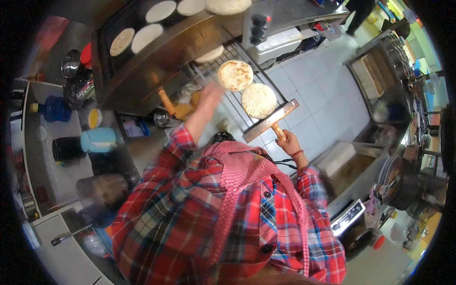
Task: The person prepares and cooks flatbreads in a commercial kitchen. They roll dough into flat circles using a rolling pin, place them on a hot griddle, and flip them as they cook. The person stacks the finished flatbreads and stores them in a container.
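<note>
My right hand [289,143], with a red bead bracelet at the wrist, grips the wooden handle [278,132] of a pulled-out wire rack drawer [256,131] with a metal front. On the rack lie a browned round flatbread [235,75], a paler speckled flatbread [259,101] and, farther back under the oven's edge, a partly hidden flatbread [211,54]. My left hand [212,95] is motion-blurred at the rack's left side, close to the browned flatbread; its fingers cannot be made out. Several flatbreads [147,38] lie on the dark griddle [107,67] above.
Another wooden handle [166,101] sticks out from the oven front on the left. A control panel [259,30] with dark knobs is beside the griddle. Shelves with a light-blue jug [98,139] stand left. Metal counters with a pale container [367,76] are right. A person's legs [356,17] show at top right.
</note>
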The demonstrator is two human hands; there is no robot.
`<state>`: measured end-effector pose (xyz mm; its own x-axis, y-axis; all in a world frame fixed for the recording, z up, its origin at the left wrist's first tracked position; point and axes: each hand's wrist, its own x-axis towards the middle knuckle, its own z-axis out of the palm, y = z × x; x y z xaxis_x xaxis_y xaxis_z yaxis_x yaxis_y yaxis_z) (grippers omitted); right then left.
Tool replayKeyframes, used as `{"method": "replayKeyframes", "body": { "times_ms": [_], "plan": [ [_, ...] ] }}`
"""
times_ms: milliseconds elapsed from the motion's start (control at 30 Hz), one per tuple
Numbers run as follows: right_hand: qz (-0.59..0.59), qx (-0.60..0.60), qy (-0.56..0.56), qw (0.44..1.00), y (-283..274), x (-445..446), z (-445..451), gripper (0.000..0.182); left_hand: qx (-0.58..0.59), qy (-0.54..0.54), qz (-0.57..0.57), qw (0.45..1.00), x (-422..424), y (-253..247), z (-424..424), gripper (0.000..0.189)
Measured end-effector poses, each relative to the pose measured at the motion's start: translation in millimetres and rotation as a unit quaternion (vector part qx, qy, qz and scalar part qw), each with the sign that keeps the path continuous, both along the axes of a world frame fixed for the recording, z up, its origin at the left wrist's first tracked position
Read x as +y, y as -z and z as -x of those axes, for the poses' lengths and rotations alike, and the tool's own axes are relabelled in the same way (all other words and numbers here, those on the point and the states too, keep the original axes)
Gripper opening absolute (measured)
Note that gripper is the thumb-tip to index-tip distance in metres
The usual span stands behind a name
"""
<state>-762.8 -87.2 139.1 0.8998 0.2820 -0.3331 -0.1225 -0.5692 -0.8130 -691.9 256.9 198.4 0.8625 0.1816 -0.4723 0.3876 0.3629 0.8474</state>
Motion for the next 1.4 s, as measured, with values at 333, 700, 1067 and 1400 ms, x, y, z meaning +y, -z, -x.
{"method": "replayKeyframes", "body": {
  "times_ms": [333,700,1067,1400],
  "plan": [
    [-0.047,0.0,-0.022,0.999,25,31,-45,0.022,-0.076,0.258,-0.017,0.963,-2,-69,120,0.031],
    [0.047,-0.141,0.015,0.989,39,212,-200,0.027,-0.14,0.229,-0.039,0.963,66,-143,113,0.035],
    [-0.079,0.157,-0.51,0.842,-292,229,-214,0.033,-0.199,0.173,-0.037,0.964,120,-177,104,0.044],
    [0.318,-0.294,-0.351,0.83,-163,481,-517,0.05,-0.186,-0.028,-0.292,0.938,96,-180,151,0.031]
  ]
}}
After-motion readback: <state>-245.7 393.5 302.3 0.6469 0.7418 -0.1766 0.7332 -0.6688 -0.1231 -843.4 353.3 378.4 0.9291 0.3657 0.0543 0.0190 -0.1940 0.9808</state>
